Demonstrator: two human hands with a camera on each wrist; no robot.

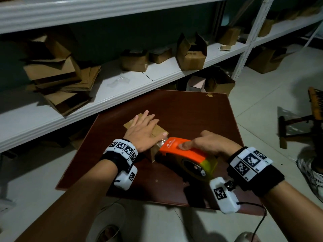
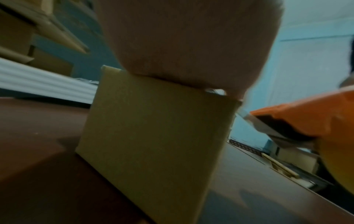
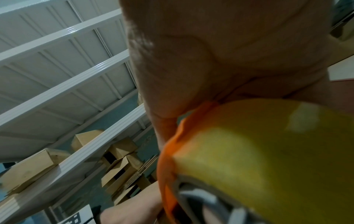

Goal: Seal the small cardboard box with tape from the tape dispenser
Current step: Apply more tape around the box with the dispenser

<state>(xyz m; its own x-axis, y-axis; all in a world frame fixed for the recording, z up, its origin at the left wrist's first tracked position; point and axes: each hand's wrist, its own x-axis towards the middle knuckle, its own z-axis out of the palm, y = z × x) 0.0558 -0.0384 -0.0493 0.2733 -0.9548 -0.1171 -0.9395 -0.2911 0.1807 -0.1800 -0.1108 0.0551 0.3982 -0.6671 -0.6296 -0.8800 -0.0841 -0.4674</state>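
A small cardboard box [image 1: 160, 131] stands on the dark brown table [image 1: 192, 110]. My left hand [image 1: 142, 127] lies flat on its top with straight fingers, pressing it down; in the left wrist view my palm [image 2: 184, 45] covers the box's top edge above its side wall [image 2: 153, 128]. My right hand [image 1: 209, 143] grips the orange tape dispenser [image 1: 181, 151], thumb on its top. The dispenser's nose meets the box's near upper edge, where clear tape [image 1: 161, 143] shines. The yellowish tape roll [image 3: 268, 151] fills the right wrist view.
A white shelf [image 1: 122, 88] runs behind the table, with flattened cardboard [image 1: 61, 81] at the left and several small boxes [image 1: 191, 53] further right. More boxes lie on the floor beyond the table. A broom [image 1: 300, 123] rests at the right.
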